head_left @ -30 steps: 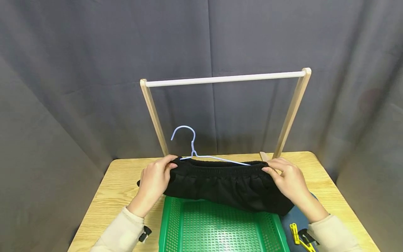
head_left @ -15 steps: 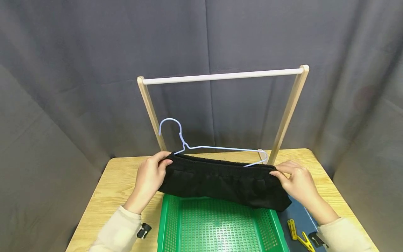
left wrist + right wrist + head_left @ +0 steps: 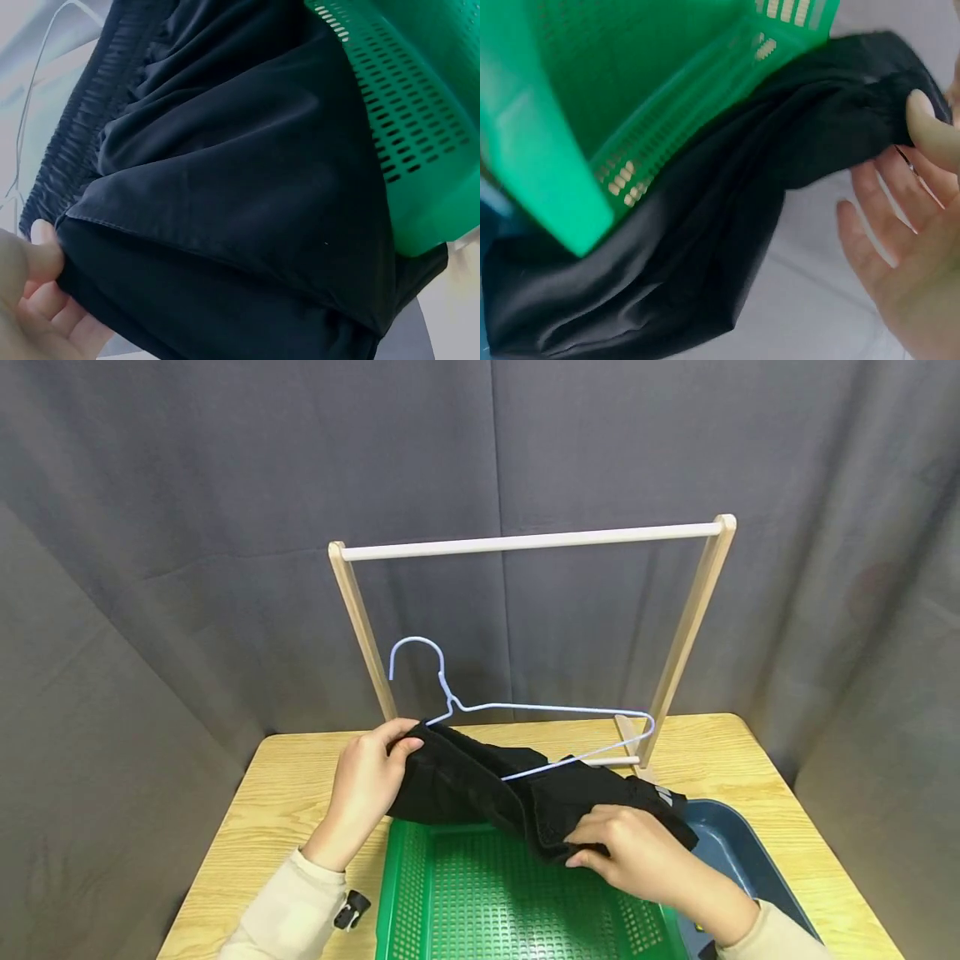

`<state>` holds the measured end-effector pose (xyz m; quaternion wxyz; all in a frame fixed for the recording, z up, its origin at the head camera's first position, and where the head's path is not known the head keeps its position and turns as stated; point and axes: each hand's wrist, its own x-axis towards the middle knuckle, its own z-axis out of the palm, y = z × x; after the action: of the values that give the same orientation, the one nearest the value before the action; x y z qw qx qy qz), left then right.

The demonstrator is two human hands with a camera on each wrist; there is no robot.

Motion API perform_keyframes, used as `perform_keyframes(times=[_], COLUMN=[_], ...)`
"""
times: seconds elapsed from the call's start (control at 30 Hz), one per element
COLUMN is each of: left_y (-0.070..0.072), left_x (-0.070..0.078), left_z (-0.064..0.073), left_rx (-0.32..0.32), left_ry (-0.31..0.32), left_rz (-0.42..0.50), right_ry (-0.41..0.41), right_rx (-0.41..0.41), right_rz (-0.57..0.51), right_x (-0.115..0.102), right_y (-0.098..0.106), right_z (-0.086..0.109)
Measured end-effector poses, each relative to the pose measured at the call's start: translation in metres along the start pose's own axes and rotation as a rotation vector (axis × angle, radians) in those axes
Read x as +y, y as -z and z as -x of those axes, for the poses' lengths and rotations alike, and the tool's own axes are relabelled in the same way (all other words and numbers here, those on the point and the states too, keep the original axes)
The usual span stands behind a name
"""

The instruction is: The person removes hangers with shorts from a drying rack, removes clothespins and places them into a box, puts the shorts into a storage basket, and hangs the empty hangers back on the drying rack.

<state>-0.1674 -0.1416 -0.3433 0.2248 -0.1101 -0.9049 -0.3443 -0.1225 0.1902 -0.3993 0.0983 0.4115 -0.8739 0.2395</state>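
Note:
My left hand (image 3: 367,777) pinches one end of the elastic waistband of black shorts (image 3: 465,785), up near the rack's left post. A pale lilac hanger (image 3: 555,706) stands with its left part inside the waistband. Its hook and right end stick out above the cloth. In the left wrist view my left thumb and fingers (image 3: 46,259) hold the gathered waist corner. Lower and nearer, my right hand (image 3: 630,852) pinches the waistband's front edge and draws it down over the basket. The right wrist view shows that hand's thumb on the cloth (image 3: 825,112).
A green perforated basket (image 3: 405,877) sits below the shorts. Beside it on the right is a dark blue tray (image 3: 742,839), mostly covered by the right arm. Behind stands a wooden rack with a white bar (image 3: 525,542) on the wooden table (image 3: 247,827).
My right hand has moved left and down, pulling the waistband's front edge away from the hanger. The hanger's right end now stands out further. My left hand has hardly moved.

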Motion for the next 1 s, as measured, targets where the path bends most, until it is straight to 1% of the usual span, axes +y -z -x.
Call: perform_keyframes(times=[0.1, 0.17, 0.3, 0.43, 0.57, 0.73, 0.8, 0.87, 1.0], left_y=[-0.001, -0.001, -0.001, -0.001, -0.002, -0.005, -0.005, -0.006, -0.008], left_x=[0.001, 0.001, 0.002, 0.005, 0.007, 0.008, 0.008, 0.009, 0.008], left_z=[0.000, 0.000, 0.000, 0.001, 0.002, 0.003, 0.003, 0.003, 0.005], left_rx=[-0.008, -0.007, -0.017, -0.045, -0.065, -0.070, -0.069, -0.072, -0.080], left_ry=[-0.010, -0.017, -0.031, -0.031, -0.042, -0.062, -0.063, -0.063, -0.067], left_rz=[-0.006, -0.013, -0.021, -0.022, -0.021, -0.037, -0.043, -0.045, -0.049], right_ry=[-0.022, -0.054, -0.094, -0.074, -0.006, 0.129, 0.170, 0.178, 0.152], right_rx=[-0.102, -0.135, -0.161, -0.167, -0.122, 0.002, 0.051, 0.089, 0.162], right_rz=[-0.054, -0.067, -0.051, -0.044, -0.038, 0.004, 0.013, 0.003, -0.030], right_x=[-0.007, -0.009, -0.011, -0.013, -0.018, -0.024, -0.025, -0.026, -0.026], right_y=[-0.006, -0.008, -0.007, -0.002, 0.005, 0.018, 0.024, 0.031, 0.043], right_z=[-0.001, -0.002, -0.002, -0.005, -0.013, -0.030, -0.037, -0.045, -0.057])
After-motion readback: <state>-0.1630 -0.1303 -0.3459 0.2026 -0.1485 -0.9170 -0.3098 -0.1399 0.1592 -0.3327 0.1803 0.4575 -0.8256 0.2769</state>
